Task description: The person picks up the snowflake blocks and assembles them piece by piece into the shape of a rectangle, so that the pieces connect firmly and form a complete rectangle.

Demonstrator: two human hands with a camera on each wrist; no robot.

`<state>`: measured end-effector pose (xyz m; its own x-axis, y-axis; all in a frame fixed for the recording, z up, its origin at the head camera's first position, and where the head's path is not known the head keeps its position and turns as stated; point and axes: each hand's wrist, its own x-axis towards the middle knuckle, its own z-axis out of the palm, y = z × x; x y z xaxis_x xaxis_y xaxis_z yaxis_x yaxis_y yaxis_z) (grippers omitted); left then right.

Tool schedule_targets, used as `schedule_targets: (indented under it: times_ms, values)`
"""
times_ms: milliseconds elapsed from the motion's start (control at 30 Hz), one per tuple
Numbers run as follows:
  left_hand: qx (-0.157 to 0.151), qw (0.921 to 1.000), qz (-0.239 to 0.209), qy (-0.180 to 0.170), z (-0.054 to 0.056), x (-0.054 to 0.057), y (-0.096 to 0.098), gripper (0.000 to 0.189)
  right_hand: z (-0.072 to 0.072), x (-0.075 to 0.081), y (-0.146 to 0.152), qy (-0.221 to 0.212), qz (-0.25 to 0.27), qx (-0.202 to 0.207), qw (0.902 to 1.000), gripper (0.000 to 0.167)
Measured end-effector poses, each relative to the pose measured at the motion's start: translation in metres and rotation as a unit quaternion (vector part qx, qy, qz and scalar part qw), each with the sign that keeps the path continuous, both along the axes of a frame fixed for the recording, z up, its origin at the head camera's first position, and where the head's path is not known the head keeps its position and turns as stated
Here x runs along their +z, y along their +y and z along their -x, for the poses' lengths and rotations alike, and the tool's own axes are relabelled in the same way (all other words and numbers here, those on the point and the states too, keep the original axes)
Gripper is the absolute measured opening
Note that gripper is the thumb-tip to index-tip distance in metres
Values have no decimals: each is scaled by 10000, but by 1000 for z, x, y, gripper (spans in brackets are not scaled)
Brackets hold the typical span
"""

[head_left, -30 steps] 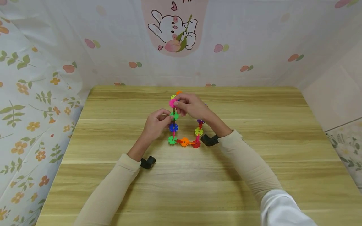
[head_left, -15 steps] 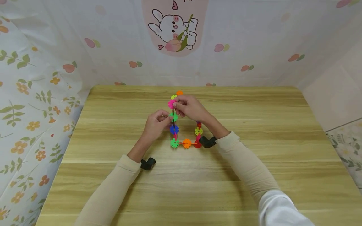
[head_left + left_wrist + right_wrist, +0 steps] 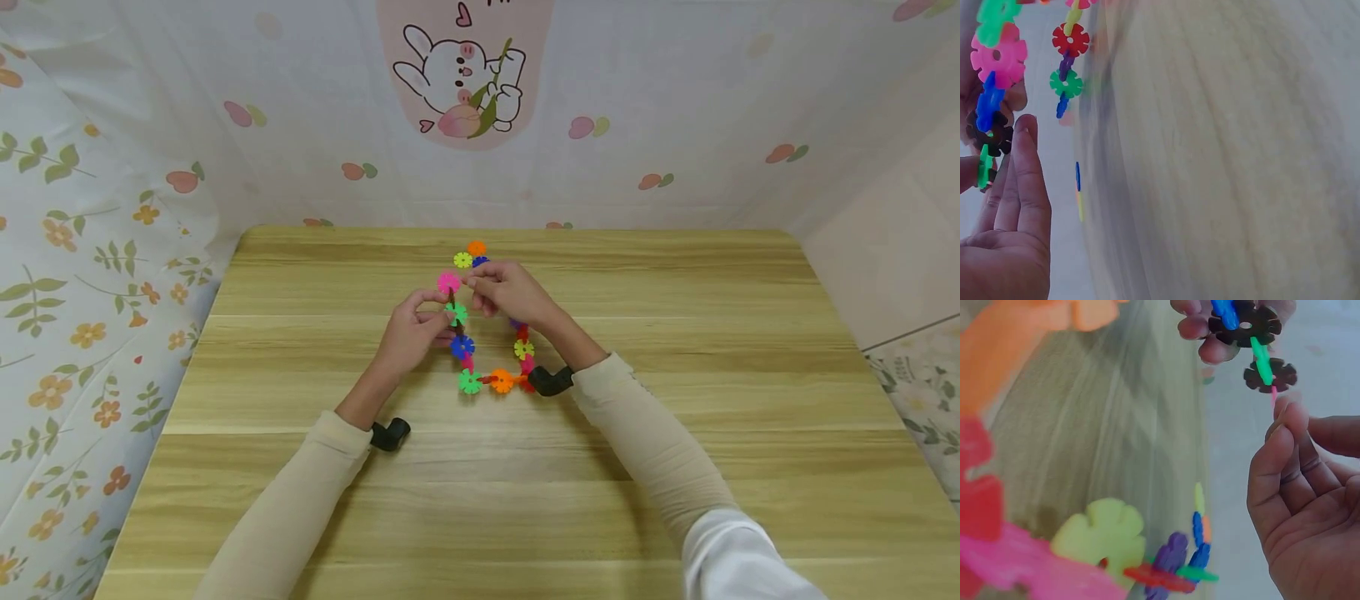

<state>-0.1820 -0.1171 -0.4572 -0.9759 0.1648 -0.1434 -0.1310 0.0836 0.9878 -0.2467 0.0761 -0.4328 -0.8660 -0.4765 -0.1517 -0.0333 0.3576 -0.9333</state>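
A chain of linked snowflake discs (image 3: 502, 382) in several colours bends in a U between my hands in the head view. My left hand (image 3: 409, 333) pinches its left side around the green snowflake disc (image 3: 456, 314) and the brown disc (image 3: 999, 139) beside it. At the top of that side is the pink snowflake disc (image 3: 449, 283). My right hand (image 3: 513, 293) has thumb and fingertips together at the pink disc's right rim. In the right wrist view the pink disc (image 3: 1274, 395) stands edge-on, its lower part covered by the right fingertips.
Beyond the right hand lie a yellow disc (image 3: 462, 260), an orange disc (image 3: 477, 248) and a blue disc (image 3: 481, 262). The wooden table (image 3: 675, 500) meets a patterned cloth (image 3: 300, 100) at the back. A black wrist mount (image 3: 551, 379) overlaps the chain's lower right corner.
The pink disc has shifted left and slightly toward me, showing more beside the right fingertips. The chain's bottom has shifted right. The right hand has come slightly nearer; the left hand is nearly still.
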Motion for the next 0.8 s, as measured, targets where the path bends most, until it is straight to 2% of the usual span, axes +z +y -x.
schedule_targets:
  times_ms: [300, 533, 800]
  values:
    - [131, 9991, 283, -284, 4, -6, 0, 25, 8, -8, 16, -473, 29, -536, 9974, 34]
    - [77, 9966, 668, -470, 8, -9, -3, 25, 22, -9, 24, -490, 90, -763, 9958, 34]
    - [82, 9939, 911, -621, 12, -13, -4, 22, 46, -17, 29, -484, 81, -832, 9953, 32]
